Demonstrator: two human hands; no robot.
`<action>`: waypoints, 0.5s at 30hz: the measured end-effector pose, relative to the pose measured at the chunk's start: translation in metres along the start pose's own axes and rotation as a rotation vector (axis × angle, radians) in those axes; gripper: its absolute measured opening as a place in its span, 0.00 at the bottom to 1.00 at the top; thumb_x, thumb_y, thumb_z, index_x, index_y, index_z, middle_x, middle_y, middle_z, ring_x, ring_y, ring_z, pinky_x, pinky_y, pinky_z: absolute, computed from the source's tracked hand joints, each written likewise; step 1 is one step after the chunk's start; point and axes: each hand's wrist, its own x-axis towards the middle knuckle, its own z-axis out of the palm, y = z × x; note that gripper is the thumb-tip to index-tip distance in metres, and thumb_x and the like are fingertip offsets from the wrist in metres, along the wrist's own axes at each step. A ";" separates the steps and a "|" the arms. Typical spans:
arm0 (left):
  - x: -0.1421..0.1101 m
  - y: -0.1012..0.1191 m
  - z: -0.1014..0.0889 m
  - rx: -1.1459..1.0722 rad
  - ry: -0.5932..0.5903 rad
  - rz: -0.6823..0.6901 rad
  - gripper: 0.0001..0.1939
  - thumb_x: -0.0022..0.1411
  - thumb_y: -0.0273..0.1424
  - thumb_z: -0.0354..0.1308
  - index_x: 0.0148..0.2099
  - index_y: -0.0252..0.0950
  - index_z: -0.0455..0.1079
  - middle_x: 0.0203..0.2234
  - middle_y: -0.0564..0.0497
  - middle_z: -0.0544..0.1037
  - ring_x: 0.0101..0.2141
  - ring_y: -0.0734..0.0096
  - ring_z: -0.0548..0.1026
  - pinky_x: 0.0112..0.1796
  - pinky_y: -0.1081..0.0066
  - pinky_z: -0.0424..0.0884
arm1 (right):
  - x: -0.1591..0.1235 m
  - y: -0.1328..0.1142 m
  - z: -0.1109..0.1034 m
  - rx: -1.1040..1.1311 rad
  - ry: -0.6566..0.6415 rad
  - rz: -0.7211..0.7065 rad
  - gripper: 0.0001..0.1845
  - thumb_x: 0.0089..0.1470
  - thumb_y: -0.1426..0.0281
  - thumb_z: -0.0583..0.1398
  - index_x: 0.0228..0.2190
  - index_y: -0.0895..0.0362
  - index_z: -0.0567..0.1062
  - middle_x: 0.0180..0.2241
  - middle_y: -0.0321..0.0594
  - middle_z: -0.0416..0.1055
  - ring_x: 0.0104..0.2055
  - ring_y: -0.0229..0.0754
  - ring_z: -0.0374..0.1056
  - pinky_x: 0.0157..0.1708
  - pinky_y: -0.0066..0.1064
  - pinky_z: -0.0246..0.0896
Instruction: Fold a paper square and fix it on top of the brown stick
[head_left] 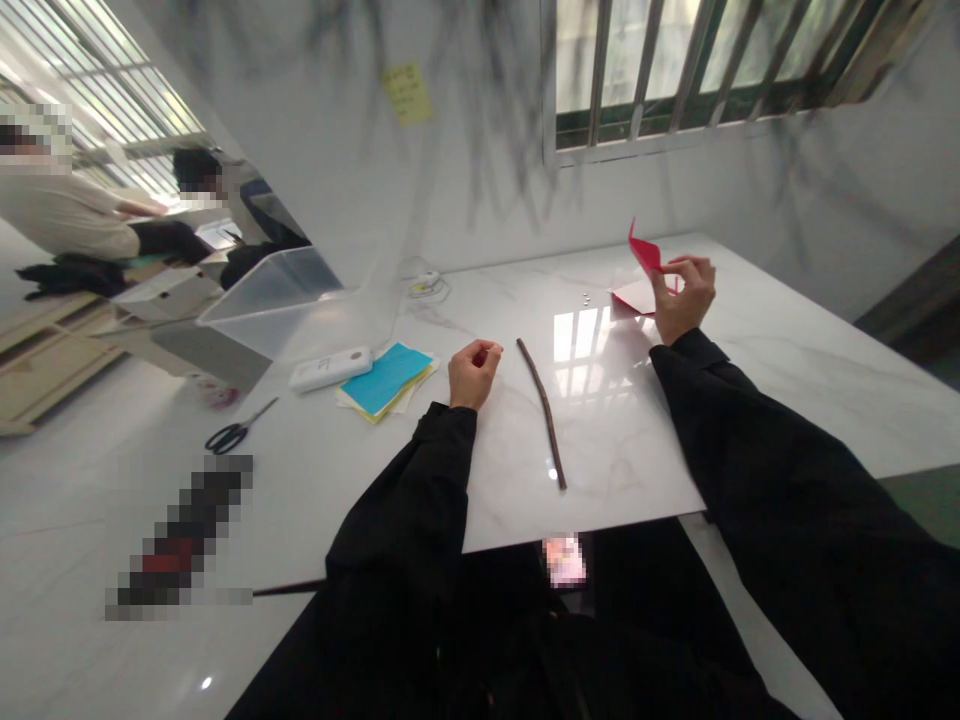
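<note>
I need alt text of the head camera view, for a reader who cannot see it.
A person's right hand pinches red paper over a white table; the left hand is curled near a brown stick. Farther left lie blue paper and scissors.

Workroom-like interior: barred window, marbled table, scissors, people seated beyond.

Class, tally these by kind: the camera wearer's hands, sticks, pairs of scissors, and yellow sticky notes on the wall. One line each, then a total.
Left hand and right hand: 2
Stick: 1
Pair of scissors: 1
Yellow sticky note: 1
Total: 5
</note>
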 end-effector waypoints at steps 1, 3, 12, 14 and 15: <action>0.000 0.000 0.002 -0.077 -0.010 -0.009 0.15 0.60 0.43 0.61 0.33 0.36 0.77 0.20 0.55 0.69 0.24 0.74 0.65 0.29 0.73 0.62 | -0.004 -0.013 0.000 0.047 0.018 -0.046 0.11 0.64 0.64 0.59 0.35 0.57 0.77 0.45 0.53 0.73 0.51 0.52 0.65 0.54 0.44 0.59; 0.001 0.002 0.004 -0.261 -0.035 -0.065 0.16 0.59 0.44 0.63 0.37 0.35 0.77 0.23 0.54 0.71 0.26 0.74 0.68 0.30 0.73 0.66 | -0.019 -0.043 0.002 0.121 -0.026 -0.149 0.08 0.64 0.65 0.60 0.34 0.55 0.76 0.44 0.47 0.72 0.51 0.52 0.66 0.53 0.47 0.60; 0.000 0.002 0.012 -0.739 -0.157 -0.265 0.37 0.55 0.45 0.71 0.65 0.45 0.66 0.51 0.45 0.80 0.43 0.62 0.81 0.43 0.66 0.78 | -0.109 -0.154 0.015 0.314 -0.520 -0.633 0.07 0.66 0.69 0.61 0.35 0.52 0.80 0.47 0.43 0.77 0.55 0.51 0.64 0.54 0.44 0.59; 0.004 -0.008 0.014 -0.712 -0.052 -0.249 0.35 0.52 0.38 0.72 0.62 0.40 0.69 0.47 0.44 0.82 0.42 0.61 0.82 0.43 0.66 0.78 | -0.115 -0.157 0.016 0.304 -0.561 -0.634 0.07 0.66 0.69 0.61 0.35 0.52 0.80 0.47 0.42 0.77 0.56 0.51 0.63 0.55 0.45 0.58; 0.006 -0.013 0.015 -0.699 -0.007 -0.263 0.34 0.52 0.35 0.72 0.60 0.38 0.70 0.45 0.44 0.83 0.42 0.60 0.82 0.43 0.65 0.79 | -0.115 -0.156 0.017 0.299 -0.565 -0.611 0.07 0.66 0.68 0.62 0.36 0.52 0.81 0.47 0.42 0.77 0.57 0.52 0.63 0.56 0.45 0.58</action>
